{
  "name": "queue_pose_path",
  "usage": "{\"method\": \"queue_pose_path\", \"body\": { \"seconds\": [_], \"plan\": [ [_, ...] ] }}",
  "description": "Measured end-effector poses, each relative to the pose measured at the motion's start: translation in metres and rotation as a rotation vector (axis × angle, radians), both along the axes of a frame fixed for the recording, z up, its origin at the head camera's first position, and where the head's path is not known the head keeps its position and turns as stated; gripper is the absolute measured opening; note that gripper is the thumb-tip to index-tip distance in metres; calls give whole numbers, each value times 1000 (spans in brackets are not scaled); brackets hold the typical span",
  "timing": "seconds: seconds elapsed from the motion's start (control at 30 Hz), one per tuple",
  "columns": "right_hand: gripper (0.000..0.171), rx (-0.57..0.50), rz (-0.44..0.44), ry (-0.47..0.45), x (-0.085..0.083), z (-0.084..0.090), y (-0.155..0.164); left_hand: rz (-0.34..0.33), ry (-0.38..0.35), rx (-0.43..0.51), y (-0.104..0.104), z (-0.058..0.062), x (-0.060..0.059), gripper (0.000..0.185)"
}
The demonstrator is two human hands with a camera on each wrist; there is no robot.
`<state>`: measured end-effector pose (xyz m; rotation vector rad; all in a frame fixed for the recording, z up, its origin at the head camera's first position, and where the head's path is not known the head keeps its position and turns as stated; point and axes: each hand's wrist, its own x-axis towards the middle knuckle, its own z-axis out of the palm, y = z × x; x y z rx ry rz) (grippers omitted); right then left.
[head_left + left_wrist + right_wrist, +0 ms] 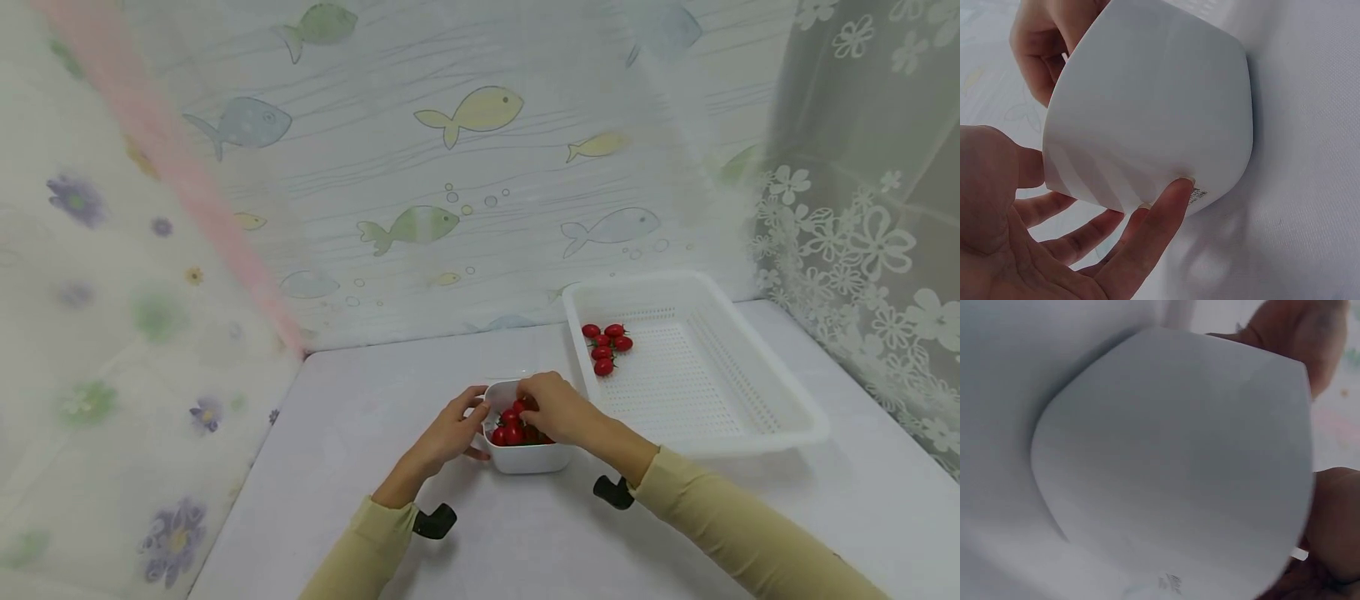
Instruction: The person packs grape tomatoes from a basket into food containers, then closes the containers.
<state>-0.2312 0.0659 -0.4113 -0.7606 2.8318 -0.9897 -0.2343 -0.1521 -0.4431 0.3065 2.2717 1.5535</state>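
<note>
A small white container [528, 459] with rounded corners stands on the table, holding several red cherry tomatoes [513, 434]. My left hand [448, 432] holds it at its left side, the thumb at the rim and the fingertips against the outer wall [1147, 94]. From the right, my right hand [558, 408] reaches over the rim with bent fingers among the tomatoes. Its fingertips are hidden, so I cannot tell whether they pinch a tomato. In the right wrist view the container's wall [1179, 450] fills most of the picture.
A large white perforated tray [780, 379] lies to the right, with several cherry tomatoes [602, 353] at its left end. Behind the table hangs a curtain [480, 175] printed with fish. Black wrist mounts [435, 522] stick out below both forearms.
</note>
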Motion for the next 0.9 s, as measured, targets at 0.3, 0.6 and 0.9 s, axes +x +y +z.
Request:
{"method": "queue_pose_path", "body": {
  "seconds": [0.3,0.6,0.9],
  "plan": [
    [11,132,-27,98,-1,-12,-12,-10,4,24,-1,-1,1,43],
    [16,99,-17,81,3,-6,-8,-8,2,17,0,1,1,44],
    [25,80,27,17,6,18,12,-5,2,4,0,3,1,44]
  ]
}}
